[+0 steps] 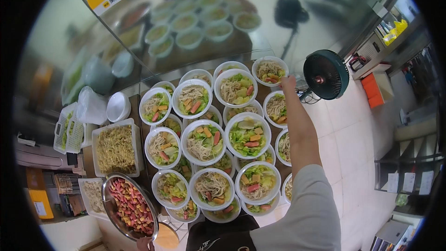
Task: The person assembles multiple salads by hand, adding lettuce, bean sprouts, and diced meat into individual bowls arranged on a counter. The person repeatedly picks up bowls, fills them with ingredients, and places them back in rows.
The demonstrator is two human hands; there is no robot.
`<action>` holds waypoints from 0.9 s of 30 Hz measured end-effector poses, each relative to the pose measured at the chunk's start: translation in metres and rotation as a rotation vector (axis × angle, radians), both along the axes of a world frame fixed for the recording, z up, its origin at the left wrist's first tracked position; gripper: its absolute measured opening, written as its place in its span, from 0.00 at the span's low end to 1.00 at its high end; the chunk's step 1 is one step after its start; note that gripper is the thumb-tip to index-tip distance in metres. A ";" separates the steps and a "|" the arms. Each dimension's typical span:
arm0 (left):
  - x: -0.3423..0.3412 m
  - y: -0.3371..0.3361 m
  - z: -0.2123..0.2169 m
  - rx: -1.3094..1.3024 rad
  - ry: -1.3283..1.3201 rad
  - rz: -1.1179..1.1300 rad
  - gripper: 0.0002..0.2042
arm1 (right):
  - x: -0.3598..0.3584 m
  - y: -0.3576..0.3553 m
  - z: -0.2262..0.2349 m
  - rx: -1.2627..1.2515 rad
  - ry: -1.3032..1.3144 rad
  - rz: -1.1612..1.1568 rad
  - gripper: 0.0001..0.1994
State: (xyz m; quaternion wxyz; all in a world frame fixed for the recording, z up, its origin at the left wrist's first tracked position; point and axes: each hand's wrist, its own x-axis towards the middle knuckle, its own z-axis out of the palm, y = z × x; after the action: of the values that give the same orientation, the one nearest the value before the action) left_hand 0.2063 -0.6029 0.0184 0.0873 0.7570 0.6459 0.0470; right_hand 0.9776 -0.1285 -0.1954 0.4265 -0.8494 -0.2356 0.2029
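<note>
My left hand (145,244), partly cut off by the lower edge, is closed on the rim of a tilted steel basin (106,203). Chopped pink sausage and yellow pieces (132,207) fill it. My right arm stretches far across the table, and my right hand (288,83) has its fingers drawn together at the right rim of the far-right bowl (270,71). Whatever those fingers hold is too small to make out. Stacked rows of white bowls (203,142) carry noodles, lettuce, sausage and yellow chunks; a few at the right are partly behind my forearm.
Left of the bowls stand a tub of sprout-like strands (116,151), a noodle tub (92,195), stacked white bowls (118,107) and a white basket (65,128). A dark fan (326,74) stands beyond my right hand. A glossy panel (195,42) rises behind the table.
</note>
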 end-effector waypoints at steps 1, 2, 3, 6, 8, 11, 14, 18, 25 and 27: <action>0.001 -0.010 0.004 0.051 0.075 -0.063 0.05 | -0.012 0.005 0.001 -0.072 0.020 0.065 0.13; 0.003 -0.025 0.004 -0.043 -0.037 0.190 0.05 | -0.019 0.007 0.004 -0.144 0.037 0.127 0.14; 0.002 -0.030 0.000 -0.029 -0.029 0.193 0.05 | -0.028 0.009 0.007 -0.217 0.053 0.188 0.14; 0.007 -0.011 -0.001 -0.059 -0.047 0.181 0.08 | 0.000 -0.009 0.003 -0.349 -0.454 0.316 0.17; 0.033 0.015 0.020 -0.105 -0.060 0.233 0.09 | -0.003 -0.023 0.019 -0.348 -0.478 0.399 0.18; 0.033 0.025 0.019 -0.020 -0.058 0.196 0.07 | -0.018 -0.046 0.044 -0.035 -0.569 0.297 0.16; 0.021 0.027 0.023 -0.101 -0.067 0.246 0.07 | -0.043 -0.083 0.070 0.280 -0.319 0.382 0.11; 0.040 0.065 0.029 -0.091 -0.329 0.351 0.05 | -0.102 -0.196 0.112 0.417 0.093 0.407 0.07; -0.022 0.118 0.039 0.095 -0.693 0.566 0.06 | -0.199 -0.397 0.145 0.254 0.269 0.128 0.08; -0.048 0.131 0.040 0.165 -0.747 0.658 0.06 | -0.214 -0.432 0.144 0.274 0.299 0.081 0.08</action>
State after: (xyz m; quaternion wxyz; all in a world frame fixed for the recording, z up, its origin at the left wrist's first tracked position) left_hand 0.1582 -0.4716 0.0584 0.2328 0.4491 0.7691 0.3907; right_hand 0.7633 -0.5604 -0.0519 0.5598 -0.7335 -0.2292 0.3100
